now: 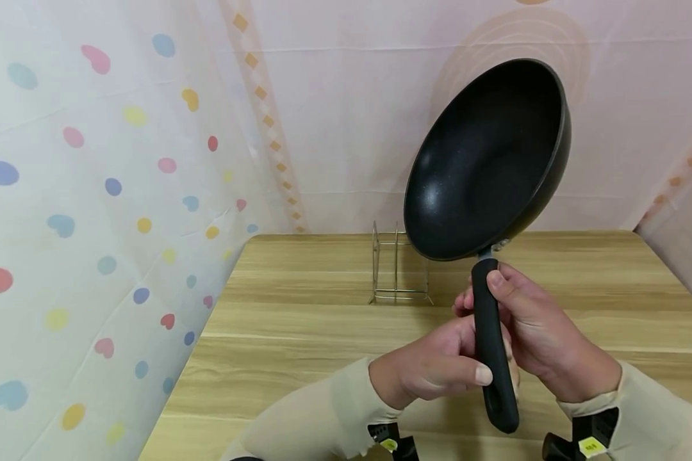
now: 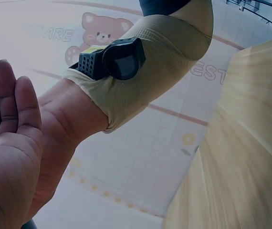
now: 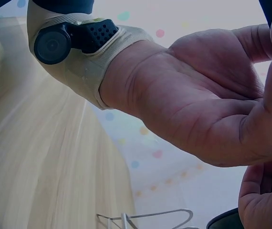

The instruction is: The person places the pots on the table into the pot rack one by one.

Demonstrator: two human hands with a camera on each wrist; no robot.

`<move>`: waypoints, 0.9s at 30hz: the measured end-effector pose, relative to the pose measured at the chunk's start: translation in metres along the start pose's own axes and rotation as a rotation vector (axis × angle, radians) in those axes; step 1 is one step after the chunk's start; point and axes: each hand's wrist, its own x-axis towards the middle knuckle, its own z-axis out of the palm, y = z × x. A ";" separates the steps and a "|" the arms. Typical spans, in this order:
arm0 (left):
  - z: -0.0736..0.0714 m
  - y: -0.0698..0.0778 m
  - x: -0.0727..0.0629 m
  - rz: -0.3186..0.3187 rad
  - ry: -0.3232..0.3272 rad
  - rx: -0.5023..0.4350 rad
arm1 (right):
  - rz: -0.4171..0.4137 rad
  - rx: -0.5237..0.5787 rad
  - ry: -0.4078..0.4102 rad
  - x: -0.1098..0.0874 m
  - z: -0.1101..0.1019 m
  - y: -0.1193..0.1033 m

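Note:
A deep black frying pan (image 1: 490, 160) is held up above the table, tilted, with its dark inside facing the head camera. Its black handle (image 1: 490, 346) points down toward the person. Low on the handle, the left hand (image 1: 432, 365) grips with its thumb across the front. Higher up, near the metal joint, the right hand (image 1: 544, 333) holds the handle with its thumb on the front; its other fingers are partly hidden behind. Only a dark edge of the pan (image 3: 226, 220) shows at the bottom of the right wrist view.
A thin wire rack (image 1: 396, 269) stands on the wood-grain table (image 1: 300, 320), behind the hands and partly covered by the pan. Patterned curtains (image 1: 121, 224) hang along the left side and the back. Dark cameras are strapped to both wrists.

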 end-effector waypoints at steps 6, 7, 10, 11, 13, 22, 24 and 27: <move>-0.004 0.000 -0.004 0.020 -0.025 0.024 | 0.023 0.002 0.045 0.004 0.008 0.000; -0.005 0.000 -0.004 0.020 -0.025 0.021 | 0.023 -0.004 0.054 0.005 0.010 0.000; -0.006 0.001 -0.007 0.018 -0.029 0.031 | 0.029 -0.016 0.071 0.006 0.014 0.000; -0.007 0.001 -0.008 0.016 -0.027 0.029 | 0.030 -0.020 0.073 0.007 0.015 0.000; -0.008 0.001 -0.011 0.017 -0.029 0.024 | 0.034 -0.025 0.074 0.008 0.018 0.001; -0.013 0.007 -0.018 0.012 -0.061 0.025 | 0.037 -0.062 0.125 0.012 0.029 0.004; -0.014 0.007 -0.020 0.007 -0.061 0.027 | 0.035 -0.066 0.136 0.013 0.031 0.004; -0.015 0.007 -0.022 0.011 -0.062 0.035 | 0.031 -0.064 0.145 0.015 0.034 0.005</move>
